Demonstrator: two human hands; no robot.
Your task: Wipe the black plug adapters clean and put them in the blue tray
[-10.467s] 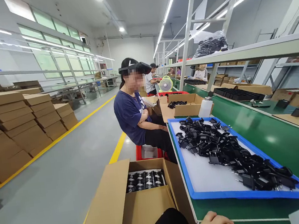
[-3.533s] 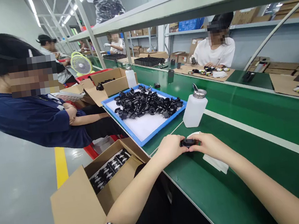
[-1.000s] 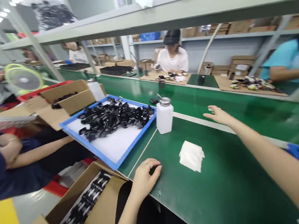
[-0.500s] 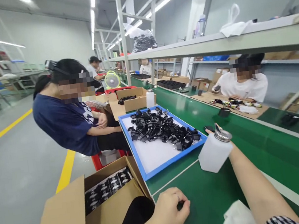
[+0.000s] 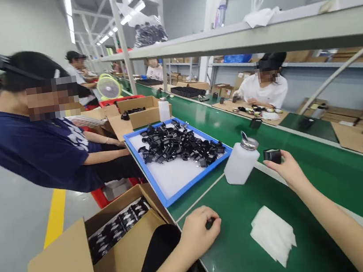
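My right hand (image 5: pixel 289 168) pinches a small black plastic block (image 5: pixel 273 156) between thumb and fingers, held just above the green bench, right of a white dispenser bottle (image 5: pixel 241 163) with a metal top. My left hand (image 5: pixel 201 233) rests at the bench's near edge with its fingers curled. A bit of something dark shows between them, mostly hidden. In front of both hands lies a folded white cloth (image 5: pixel 273 235). Beyond my left hand, a blue-rimmed tray (image 5: pixel 183 189) holds a heap of black plug-like parts (image 5: pixel 179 143).
An open cardboard box (image 5: pixel 61 267) with rows of packed black parts stands at lower left. A co-worker in a dark shirt (image 5: pixel 35 142) sits left of the tray. Across the green belt (image 5: pixel 320 171) sits another person in white (image 5: pixel 262 87). A shelf (image 5: pixel 255 37) runs overhead.
My right hand has come back from beyond the bottle with the black block, now in plain sight. The view has turned right, bringing the whole cloth into sight. My left hand stays curled at the edge.
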